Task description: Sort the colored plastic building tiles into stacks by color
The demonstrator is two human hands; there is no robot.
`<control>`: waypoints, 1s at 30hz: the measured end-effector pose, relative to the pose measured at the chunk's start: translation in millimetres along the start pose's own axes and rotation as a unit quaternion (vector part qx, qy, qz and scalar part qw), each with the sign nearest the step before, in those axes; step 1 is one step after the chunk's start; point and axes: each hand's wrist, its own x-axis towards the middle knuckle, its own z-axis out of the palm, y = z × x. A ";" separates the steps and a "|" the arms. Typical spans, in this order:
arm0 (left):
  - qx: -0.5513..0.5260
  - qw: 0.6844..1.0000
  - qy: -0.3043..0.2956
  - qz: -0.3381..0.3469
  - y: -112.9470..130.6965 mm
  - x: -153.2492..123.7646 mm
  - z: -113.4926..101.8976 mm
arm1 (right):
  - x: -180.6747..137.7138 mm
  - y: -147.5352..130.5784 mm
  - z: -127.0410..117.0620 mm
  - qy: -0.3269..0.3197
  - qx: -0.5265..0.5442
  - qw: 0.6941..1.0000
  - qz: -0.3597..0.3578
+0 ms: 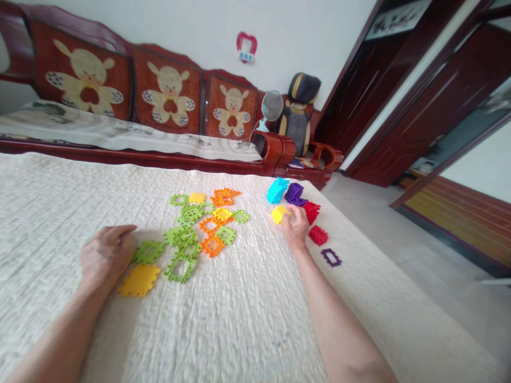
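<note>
My right hand (296, 226) is closed around a small stack of yellow plastic tiles (278, 213) on the cream quilted cloth (247, 308). Sorted stacks stand right by it: cyan (277, 190), purple (295, 193) and red (312, 211), plus a second red stack (318, 234) and one flat purple frame (331, 257). My left hand (106, 254) rests on the cloth with its fingers curled, holding nothing. It lies next to a large yellow tile (139, 280) and a green frame tile (148, 251). Several loose green, orange and yellow tiles (203, 223) lie scattered between my hands.
A dark wooden sofa (159, 106) with bear-print cushions runs along the wall behind the cloth. A small fan (271, 109) and a backpack (299, 111) sit at its right end. The cloth's right edge drops to a grey floor (419, 255) beside dark wooden doors (419, 96).
</note>
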 end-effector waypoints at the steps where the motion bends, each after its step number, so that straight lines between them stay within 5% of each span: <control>1: -0.004 1.000 -0.001 -0.003 1.9 -0.6 -1.1 | -4.9 -7.8 3.9 -0.022 0.014 0.999 -0.031; 7: 0.000 1.000 -0.013 -0.017 14.6 -3.5 -9.6 | -34.5 -64.9 42.2 -0.241 0.113 0.951 -0.159; 14: -0.008 0.999 -0.023 -0.026 15.9 -4.0 -11.8 | -31.0 -102.0 95.6 -0.333 0.052 0.926 -0.172; 22: -0.012 0.999 -0.023 -0.025 11.5 -0.7 -7.7 | -35.8 -104.8 107.8 -0.333 0.003 0.924 -0.188; 30: -0.037 0.999 -0.030 -0.022 5.0 2.0 -7.4 | -46.3 -118.4 102.5 -0.275 0.011 0.954 -0.122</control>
